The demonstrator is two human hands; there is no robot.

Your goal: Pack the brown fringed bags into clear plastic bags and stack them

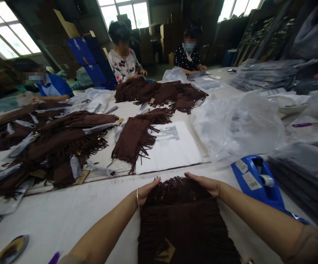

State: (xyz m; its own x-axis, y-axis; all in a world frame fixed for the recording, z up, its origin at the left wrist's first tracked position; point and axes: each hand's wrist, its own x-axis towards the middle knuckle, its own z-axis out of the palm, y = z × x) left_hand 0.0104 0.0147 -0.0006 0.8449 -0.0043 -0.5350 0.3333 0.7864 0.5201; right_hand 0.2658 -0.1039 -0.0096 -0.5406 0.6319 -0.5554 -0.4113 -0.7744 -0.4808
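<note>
A dark brown fringed bag point(183, 220) lies in front of me on the white table, its near end cut off by the bottom of the view. My left hand point(148, 191) grips its far left corner, thumb on top and most fingers hidden beneath the fabric. At the far right corner, my right hand point(206, 184) holds it in the same way. Loose fringe hangs between both hands. A small tan tag point(166, 250) rests on the bag near me. Just beyond, another brown fringed bag point(130, 138) partly covers a printed white sheet point(177, 150).
Brown bags point(62, 141) pile up at left, with more point(159, 91) farther back. To the right stand a blue tape dispenser point(258, 179), clear plastic bags point(238, 124) and stacked packages point(266, 73). A tape roll point(13, 249) lies front left. Three people work across the table.
</note>
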